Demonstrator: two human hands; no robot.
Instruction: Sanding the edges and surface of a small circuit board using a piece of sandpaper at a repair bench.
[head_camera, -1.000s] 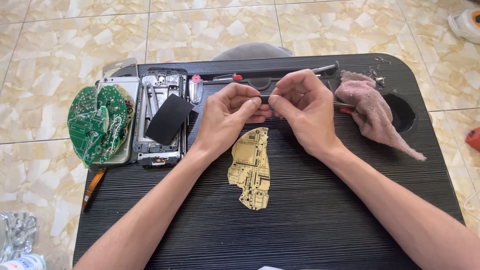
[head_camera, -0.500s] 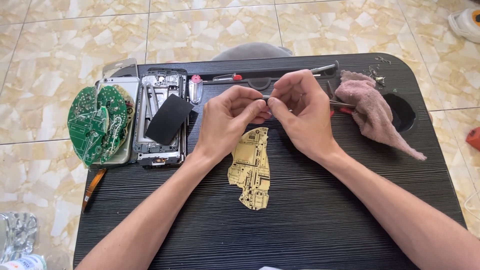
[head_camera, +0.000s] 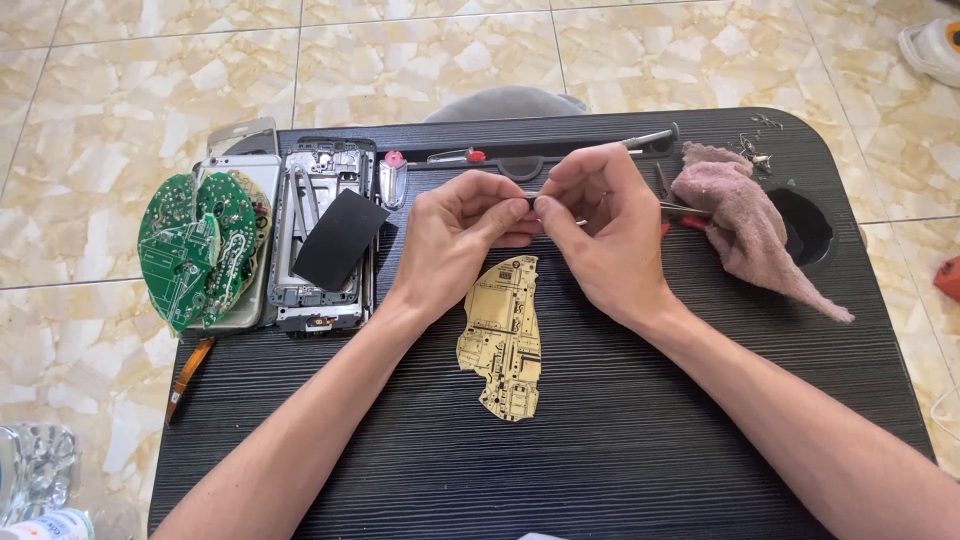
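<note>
Left hand and right hand pinch a small dark part together above a tan circuit board on the desk, essentially unchanged from before.

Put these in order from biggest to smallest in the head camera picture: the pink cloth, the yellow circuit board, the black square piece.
1. pink cloth, largest and most spread out.
2. yellow circuit board, a bit smaller, though close to the cloth.
3. black square piece, smallest.
All three lie on the black table at similar distance.

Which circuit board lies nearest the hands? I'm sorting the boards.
The tan circuit board, flat on the black table just below both hands; the green circuit boards sit stacked at the table's left edge.
</note>
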